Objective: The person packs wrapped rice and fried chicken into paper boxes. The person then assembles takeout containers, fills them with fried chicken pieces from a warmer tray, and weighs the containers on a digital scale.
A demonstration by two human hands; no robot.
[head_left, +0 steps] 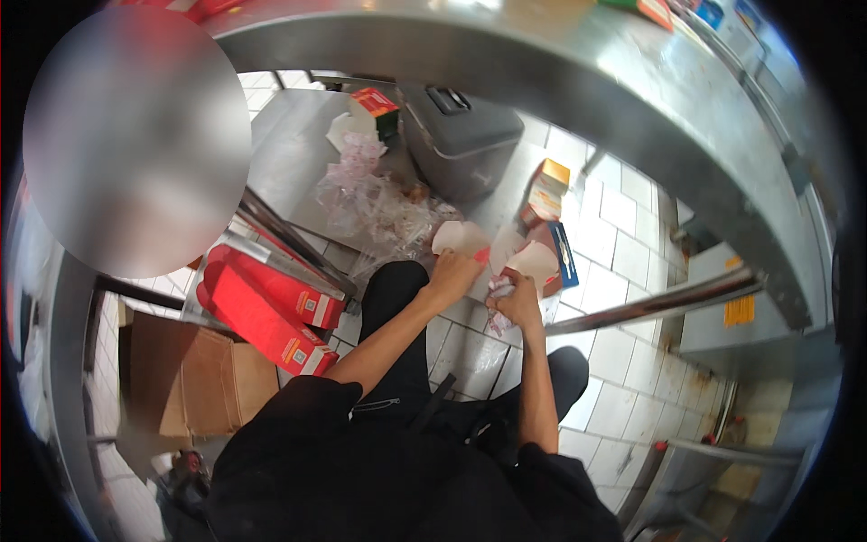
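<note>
Under the steel table, my left hand (pixel 456 275) is closed on a small paper carton (pixel 461 238), pale inside with a red edge. Just to its right, my right hand (pixel 519 300) is closed on a crumpled pink-and-white wrapper (pixel 498 312) that hangs below the fingers. Directly beyond the right hand is another pale carton (pixel 535 260) with red sides; whether the fingers also grip it I cannot tell. A heap of crumpled clear plastic (pixel 384 212) with pinkish print lies on the low shelf beyond my left hand.
A grey lidded bin (pixel 461 144) stands on the low shelf (pixel 289 163), beside a red-green box (pixel 375 110). An orange-white box (pixel 545 191) and a blue flat pack (pixel 564 257) lie right. Steel bars flank me. Red boxes (pixel 271 316) and a cardboard box (pixel 212 379) sit left.
</note>
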